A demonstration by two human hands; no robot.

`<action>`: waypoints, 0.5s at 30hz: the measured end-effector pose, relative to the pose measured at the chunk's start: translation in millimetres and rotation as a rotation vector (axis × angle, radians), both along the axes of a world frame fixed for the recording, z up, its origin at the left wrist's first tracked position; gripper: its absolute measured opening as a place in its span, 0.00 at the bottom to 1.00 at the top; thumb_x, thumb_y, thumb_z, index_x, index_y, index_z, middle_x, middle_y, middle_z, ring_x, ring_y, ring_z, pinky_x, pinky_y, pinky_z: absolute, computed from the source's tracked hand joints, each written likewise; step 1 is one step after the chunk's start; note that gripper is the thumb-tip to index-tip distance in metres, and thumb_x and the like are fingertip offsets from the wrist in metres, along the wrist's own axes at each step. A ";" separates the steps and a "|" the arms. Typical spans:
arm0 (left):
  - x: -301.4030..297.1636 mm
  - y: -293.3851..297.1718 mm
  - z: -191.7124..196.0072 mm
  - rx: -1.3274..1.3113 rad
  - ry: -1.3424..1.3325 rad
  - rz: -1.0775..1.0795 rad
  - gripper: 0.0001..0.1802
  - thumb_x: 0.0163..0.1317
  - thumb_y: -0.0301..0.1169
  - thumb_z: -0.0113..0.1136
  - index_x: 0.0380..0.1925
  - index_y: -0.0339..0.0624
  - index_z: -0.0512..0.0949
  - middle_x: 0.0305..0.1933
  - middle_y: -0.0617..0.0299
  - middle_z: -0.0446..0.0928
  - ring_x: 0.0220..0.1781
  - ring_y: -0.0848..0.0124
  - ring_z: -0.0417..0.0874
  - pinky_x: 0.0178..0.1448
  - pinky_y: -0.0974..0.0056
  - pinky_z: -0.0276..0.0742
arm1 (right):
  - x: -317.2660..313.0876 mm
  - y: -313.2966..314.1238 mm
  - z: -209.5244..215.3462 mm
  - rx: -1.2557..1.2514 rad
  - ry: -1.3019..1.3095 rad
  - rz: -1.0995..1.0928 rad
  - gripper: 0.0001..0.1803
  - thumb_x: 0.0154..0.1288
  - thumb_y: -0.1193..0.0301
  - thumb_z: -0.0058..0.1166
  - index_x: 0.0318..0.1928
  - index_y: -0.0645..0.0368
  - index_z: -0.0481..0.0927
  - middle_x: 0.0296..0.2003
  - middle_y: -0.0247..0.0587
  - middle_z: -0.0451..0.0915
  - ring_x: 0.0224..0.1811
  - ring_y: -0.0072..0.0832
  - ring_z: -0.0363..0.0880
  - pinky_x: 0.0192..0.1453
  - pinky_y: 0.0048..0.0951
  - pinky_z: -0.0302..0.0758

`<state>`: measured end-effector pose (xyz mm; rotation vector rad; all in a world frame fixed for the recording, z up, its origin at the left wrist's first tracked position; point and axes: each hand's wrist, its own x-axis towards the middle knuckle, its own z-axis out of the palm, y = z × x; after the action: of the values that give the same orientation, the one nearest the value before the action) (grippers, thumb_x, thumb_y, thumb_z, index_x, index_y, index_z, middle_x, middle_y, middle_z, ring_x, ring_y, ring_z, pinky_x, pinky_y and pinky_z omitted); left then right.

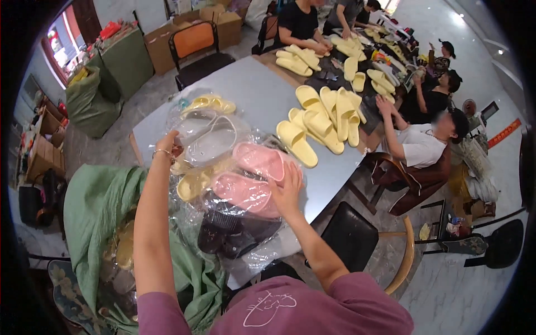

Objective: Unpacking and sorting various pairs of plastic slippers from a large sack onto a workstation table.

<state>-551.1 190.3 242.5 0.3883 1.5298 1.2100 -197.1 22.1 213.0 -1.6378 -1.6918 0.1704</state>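
Note:
My left hand (170, 146) is closed on the edge of a clear plastic bag that holds a pair of grey slippers (206, 137). With fingers spread, my right hand (286, 192) rests on a bagged pair of pink slippers (245, 192), at their right end. Under and around these lie more bagged pairs: yellow slippers (192, 187) to the left and dark slippers (223, 230) nearest me. Another yellow bagged pair (209, 104) sits just beyond the grey ones. The clear film is crumpled and shiny, so some slippers beneath are partly hidden.
Loose yellow slippers (324, 117) pile up on the grey table (251, 84) to the right. A green sack (106, 206) with bagged slippers stands at my left. Co-workers sit along the far table. A black chair (349, 234) is close by on the right.

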 end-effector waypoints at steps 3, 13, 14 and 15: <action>-2.2 -5.3 15.4 -0.117 0.121 0.012 0.25 0.46 0.38 0.64 0.42 0.39 0.69 0.33 0.56 0.68 0.26 0.67 0.72 0.28 0.64 0.76 | -3.1 -31.7 1.1 0.028 0.100 -0.128 0.40 0.51 0.58 0.58 0.62 0.58 0.58 0.60 0.55 0.56 0.64 0.51 0.50 0.67 0.47 0.44; 105.3 -261.6 258.5 1.047 -0.040 -0.602 0.14 0.61 0.29 0.41 0.43 0.33 0.71 0.46 0.52 0.73 0.53 0.65 0.71 0.59 0.57 0.63 | 5.1 -60.6 -53.9 -0.230 0.216 -0.122 0.42 0.47 0.59 0.60 0.62 0.57 0.58 0.60 0.54 0.58 0.63 0.48 0.53 0.65 0.43 0.52; 104.3 -298.1 282.8 1.149 0.029 -0.622 0.18 0.61 0.35 0.43 0.43 0.31 0.72 0.47 0.52 0.73 0.52 0.63 0.72 0.62 0.58 0.59 | 8.1 -55.6 -60.6 -0.240 0.201 -0.106 0.42 0.47 0.59 0.60 0.62 0.57 0.58 0.60 0.54 0.58 0.63 0.48 0.53 0.65 0.43 0.52; 97.1 -319.4 293.1 1.245 0.053 -0.670 0.18 0.59 0.36 0.45 0.40 0.31 0.72 0.43 0.46 0.75 0.53 0.61 0.71 0.61 0.57 0.60 | 15.4 -47.5 -71.5 -0.202 0.175 -0.123 0.40 0.48 0.60 0.59 0.62 0.57 0.59 0.59 0.54 0.60 0.63 0.48 0.55 0.65 0.42 0.53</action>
<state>-454.1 -129.1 535.6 1.5910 0.3971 1.4384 -181.6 -25.4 141.5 -1.8116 -1.4761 0.4236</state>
